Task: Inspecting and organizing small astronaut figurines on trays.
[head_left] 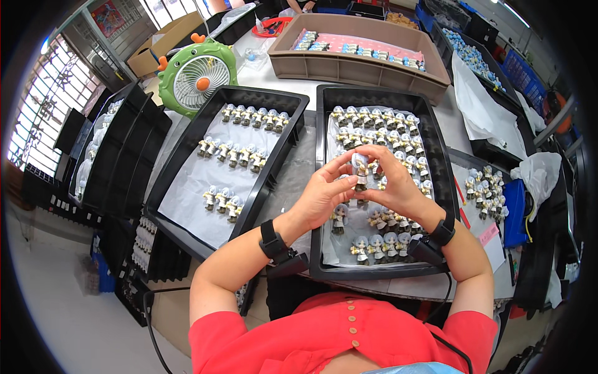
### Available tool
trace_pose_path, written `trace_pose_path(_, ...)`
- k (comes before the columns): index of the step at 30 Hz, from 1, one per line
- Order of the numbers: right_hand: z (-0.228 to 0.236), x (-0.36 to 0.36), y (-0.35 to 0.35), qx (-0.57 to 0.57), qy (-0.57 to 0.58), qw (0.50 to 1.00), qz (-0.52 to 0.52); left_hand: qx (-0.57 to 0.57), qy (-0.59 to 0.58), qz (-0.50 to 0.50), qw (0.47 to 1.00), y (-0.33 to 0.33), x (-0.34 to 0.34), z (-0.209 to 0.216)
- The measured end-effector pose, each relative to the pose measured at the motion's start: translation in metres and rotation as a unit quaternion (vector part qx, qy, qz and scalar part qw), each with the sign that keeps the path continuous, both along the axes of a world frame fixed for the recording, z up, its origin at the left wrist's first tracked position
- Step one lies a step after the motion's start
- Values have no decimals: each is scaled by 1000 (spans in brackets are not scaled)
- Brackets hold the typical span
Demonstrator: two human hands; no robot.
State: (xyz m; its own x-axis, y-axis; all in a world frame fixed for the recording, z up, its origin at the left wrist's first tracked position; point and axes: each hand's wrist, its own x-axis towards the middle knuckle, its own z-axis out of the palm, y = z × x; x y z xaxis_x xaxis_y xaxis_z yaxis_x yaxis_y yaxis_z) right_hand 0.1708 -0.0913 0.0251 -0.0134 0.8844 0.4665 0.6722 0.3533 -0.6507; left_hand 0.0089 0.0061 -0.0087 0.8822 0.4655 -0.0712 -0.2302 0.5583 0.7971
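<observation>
A small figurine (360, 174) with pale hair and a dark base is held upright between my two hands. My left hand (325, 194) pinches it from the left side, and my right hand (396, 181) curls round its top and lower end from the right. Below them lies a black tray (325, 262) lined with white sheet, where several rows of like figurines (376, 245) stand. To the left is a second black tray (163, 198), also lined, holding several figurines (233, 153) in spaced rows.
A green fan (198, 78) stands behind the left tray. At the back sits a brown bin (355, 65) of figurines on pink sheet. More figurines (486, 190) lie at the right beside a blue box (515, 214). Stacked black trays (124, 143) rise at the left.
</observation>
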Motion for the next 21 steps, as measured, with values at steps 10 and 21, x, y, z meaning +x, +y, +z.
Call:
trace_pose_path(10,-5,2,1,-35,24,999,-15,-13,-9,0,1000,2,1,-4)
trace_pose_path(21,-5,5,0,-38,14,999,-6,-7,-1,-6,1000,3,1,-7)
